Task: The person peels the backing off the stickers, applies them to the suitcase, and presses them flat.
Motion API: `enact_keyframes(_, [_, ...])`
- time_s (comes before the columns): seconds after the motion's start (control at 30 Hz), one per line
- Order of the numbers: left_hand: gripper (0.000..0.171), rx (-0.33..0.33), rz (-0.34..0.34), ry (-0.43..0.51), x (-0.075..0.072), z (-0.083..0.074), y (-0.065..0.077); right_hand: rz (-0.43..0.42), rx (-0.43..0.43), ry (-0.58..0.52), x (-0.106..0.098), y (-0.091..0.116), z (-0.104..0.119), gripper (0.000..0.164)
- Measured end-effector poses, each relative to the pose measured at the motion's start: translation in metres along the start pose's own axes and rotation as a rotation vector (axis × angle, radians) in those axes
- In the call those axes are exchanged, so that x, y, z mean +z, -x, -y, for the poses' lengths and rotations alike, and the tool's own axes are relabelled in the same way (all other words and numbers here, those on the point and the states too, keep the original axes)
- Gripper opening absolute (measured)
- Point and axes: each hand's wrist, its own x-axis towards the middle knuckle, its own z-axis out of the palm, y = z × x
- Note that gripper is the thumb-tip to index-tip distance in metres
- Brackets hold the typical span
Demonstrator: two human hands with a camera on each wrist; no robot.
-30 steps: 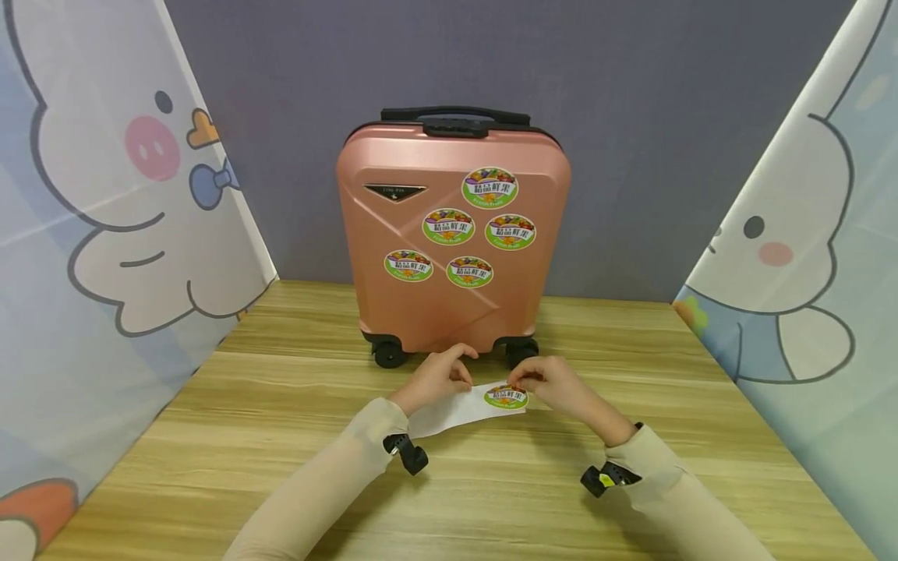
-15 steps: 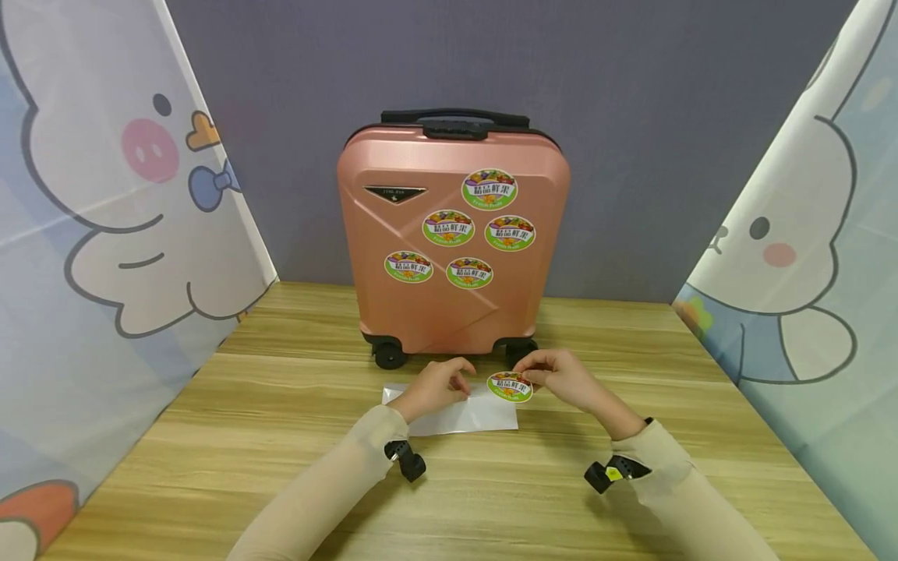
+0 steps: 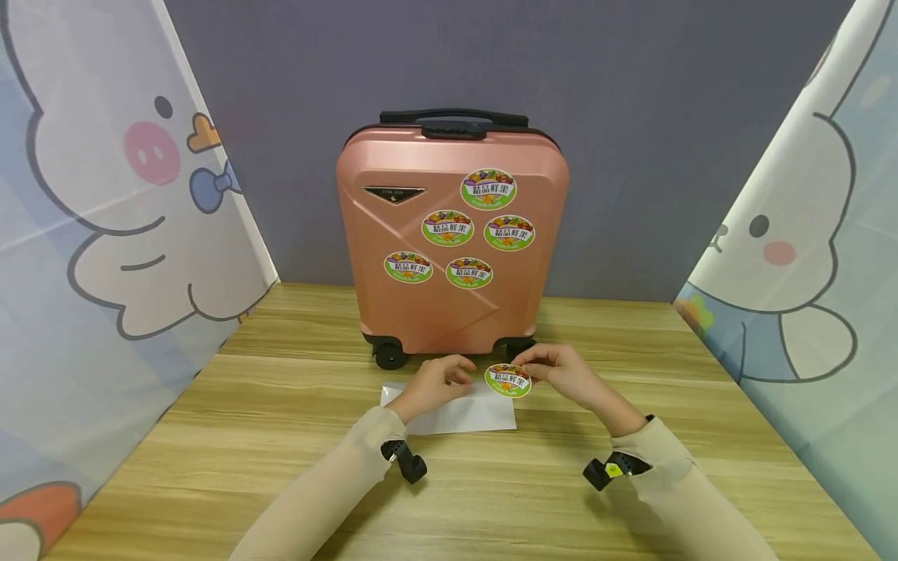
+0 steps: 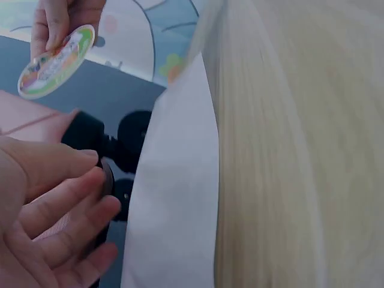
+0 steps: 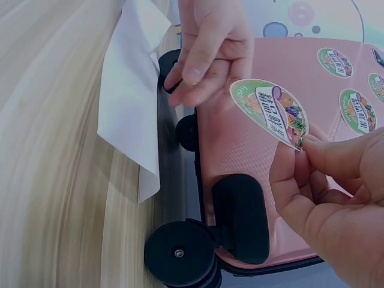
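Note:
My right hand (image 3: 567, 379) pinches an oval fruit sticker (image 3: 508, 380) by its edge between thumb and fingers. In the right wrist view the sticker (image 5: 268, 112) shows green, white and fruit pictures, and it is apart from the backing. A white backing sheet (image 3: 463, 414) lies on the table, slightly bent. Just over this sheet is my left hand (image 3: 436, 384), its fingers loosely bent; the left wrist view shows nothing between the fingers of that hand (image 4: 54, 210). Behind both hands stands a pink suitcase (image 3: 435, 312) with several matching stickers (image 3: 470, 273) on its front.
The suitcase's black wheels (image 3: 390, 355) rest on the wooden table (image 3: 281, 436). A grey panel (image 3: 631, 156) rises behind it, and cartoon-printed cloths (image 3: 140, 234) flank the table on both sides.
The sticker has come off the backing sheet and risen slightly in my right hand. The sheet has dropped flatter onto the table, and my left hand has let it go.

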Motion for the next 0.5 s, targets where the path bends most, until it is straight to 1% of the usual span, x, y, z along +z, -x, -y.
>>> enact_keyframes(0.13, [0.029, 0.021, -0.047, 0.133, 0.003, -0.007, 0.001, -0.002, -0.015, 0.012, 0.002, -0.001, 0.001, 0.017])
enact_keyframes(0.27, [0.024, 0.005, -0.074, 0.282, 0.008, -0.014, 0.003, -0.007, -0.017, 0.012, 0.003, -0.001, 0.002, 0.017])
enact_keyframes(0.37, [0.02, -0.004, -0.081, 0.353, 0.011, -0.017, 0.003, -0.005, -0.013, -0.003, 0.004, -0.001, 0.003, 0.017])
enact_keyframes(0.5, [0.016, -0.012, -0.091, 0.411, 0.013, -0.019, 0.005, 0.005, -0.008, -0.025, 0.004, -0.002, 0.003, 0.018])
